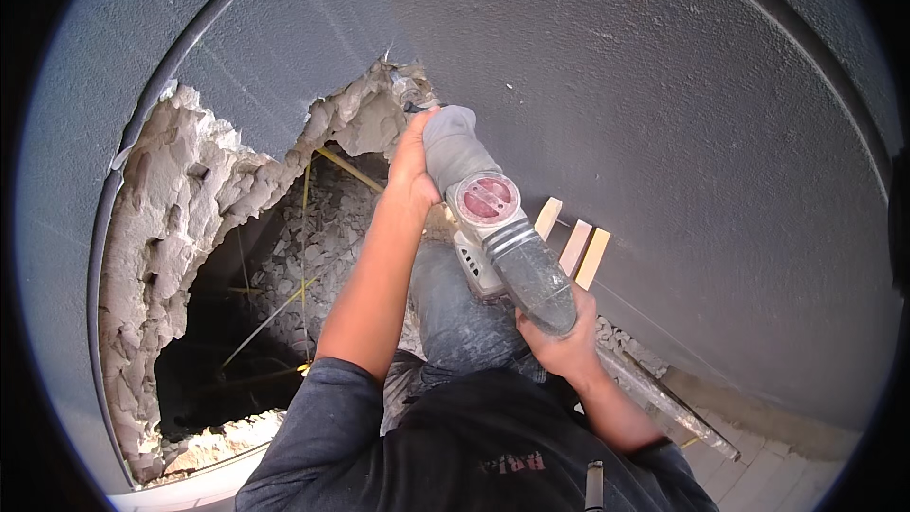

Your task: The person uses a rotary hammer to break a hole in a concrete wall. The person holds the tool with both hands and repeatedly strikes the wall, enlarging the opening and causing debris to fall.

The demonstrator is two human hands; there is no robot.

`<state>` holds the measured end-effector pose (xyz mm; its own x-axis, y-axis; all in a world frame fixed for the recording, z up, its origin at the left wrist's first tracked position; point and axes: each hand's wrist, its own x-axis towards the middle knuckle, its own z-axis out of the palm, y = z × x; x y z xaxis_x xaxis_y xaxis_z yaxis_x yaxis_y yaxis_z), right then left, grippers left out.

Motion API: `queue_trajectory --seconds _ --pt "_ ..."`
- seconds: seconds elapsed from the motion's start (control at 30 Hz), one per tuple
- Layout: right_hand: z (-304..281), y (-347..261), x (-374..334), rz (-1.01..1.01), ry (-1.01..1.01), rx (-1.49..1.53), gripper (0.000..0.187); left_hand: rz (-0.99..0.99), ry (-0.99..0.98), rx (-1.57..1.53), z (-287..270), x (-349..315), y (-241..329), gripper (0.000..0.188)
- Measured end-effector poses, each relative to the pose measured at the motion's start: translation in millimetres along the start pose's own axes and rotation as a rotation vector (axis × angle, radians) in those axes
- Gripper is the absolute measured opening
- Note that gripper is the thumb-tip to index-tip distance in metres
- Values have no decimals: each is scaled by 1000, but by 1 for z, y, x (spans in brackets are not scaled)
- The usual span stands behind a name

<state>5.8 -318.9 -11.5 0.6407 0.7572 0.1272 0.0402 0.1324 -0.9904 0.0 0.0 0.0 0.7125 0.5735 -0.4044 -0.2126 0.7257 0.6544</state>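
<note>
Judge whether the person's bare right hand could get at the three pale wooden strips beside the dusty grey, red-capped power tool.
Probably not without letting go: the right hand holds the power tool by its rear. Otherwise, the way looks free; the wooden strips show beyond that hand, though depth is unclear.

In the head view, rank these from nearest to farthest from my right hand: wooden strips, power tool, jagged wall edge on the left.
From the right hand:
1. Power tool: its rear end is in the hand.
2. Wooden strips: just above the hand in the picture.
3. Jagged wall edge: far left, across the dark opening.
</note>
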Motion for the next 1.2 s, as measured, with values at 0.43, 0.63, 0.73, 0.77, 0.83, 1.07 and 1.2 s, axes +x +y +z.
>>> queue_trajectory --seconds 0.43,0.63,0.73,0.77,0.83,1.07,1.2 --pt "60 -106 -191 61 -14 -38 25 -5 27 17 9 -225 12 41" --pt "30 -139 -280 267 2 103 23 -84 50 19 21 -302 -50 40" --pt "15 -102 -274 206 -24 156 24 -97 98 -4 12 -296 -73 42" --pt "12 -94 -266 186 -16 110 23 -108 72 -27 8 -287 -78 43" --pt "8 -87 -238 136 13 33 21 -59 69 -39 5 -260 -78 44" --pt "-28 -68 -133 4 -147 -24 44 65 85 -30 48 -156 -39 36" --pt "-37 -29 -67 -155 -220 -204 52 65 32 -68 26 -81 -28 36"
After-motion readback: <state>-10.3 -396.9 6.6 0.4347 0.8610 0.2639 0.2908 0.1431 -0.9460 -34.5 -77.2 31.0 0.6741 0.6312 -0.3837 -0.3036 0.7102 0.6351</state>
